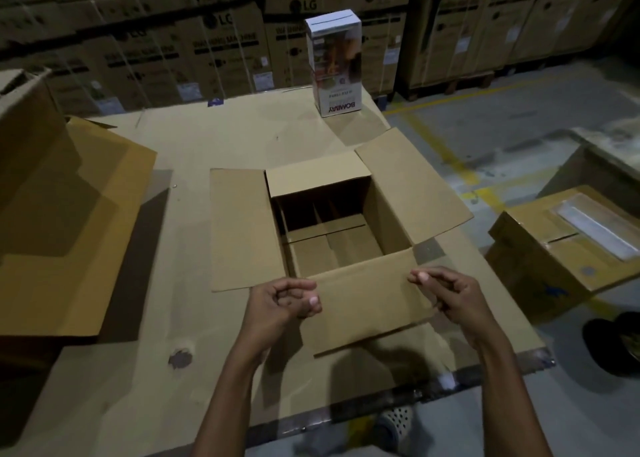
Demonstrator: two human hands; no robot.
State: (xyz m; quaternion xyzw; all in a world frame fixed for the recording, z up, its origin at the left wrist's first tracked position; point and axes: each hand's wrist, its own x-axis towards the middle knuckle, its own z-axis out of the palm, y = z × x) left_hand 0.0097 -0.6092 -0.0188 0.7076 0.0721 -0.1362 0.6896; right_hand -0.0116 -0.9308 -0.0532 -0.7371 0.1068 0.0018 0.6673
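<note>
1. The left hand [284, 304] has its fingers curled inward, and the thumb tip lies on the left edge of the near flap [367, 304]. I cannot tell whether the cardboard is actually pinched.
2. The right hand [446, 293] is curled too, its fingertips bunched together at the same flap's right edge, just below the upper corner. I cannot tell whether it grips the flap.
3. The near flap folds out toward the bottom of the frame, and its free edge ends near the table edge [450, 377].
4. The flap belongs to the open box [388, 214], which sits in the centre of the frame on the table [207, 144].
5. The box's left flap [239, 228] lies flat. The right flap [412, 186] slants outward, reaching about to the table's right side. The far flap [318, 176] stands up.
6. Inside the box, cardboard dividers [322, 214] split the far part.
7. Open tabletop spreads to the left of the box and beyond it, as far as a white product box [334, 65] standing upright at the far edge, upper centre.
8. A large carton [69, 214] with open flaps fills the left of the frame, well apart from the box's left flap.
9. At right, a taped carton [561, 248] sits on the floor [450, 151].
10. Stacked cartons [311, 2] wall off the top of the frame.
</note>
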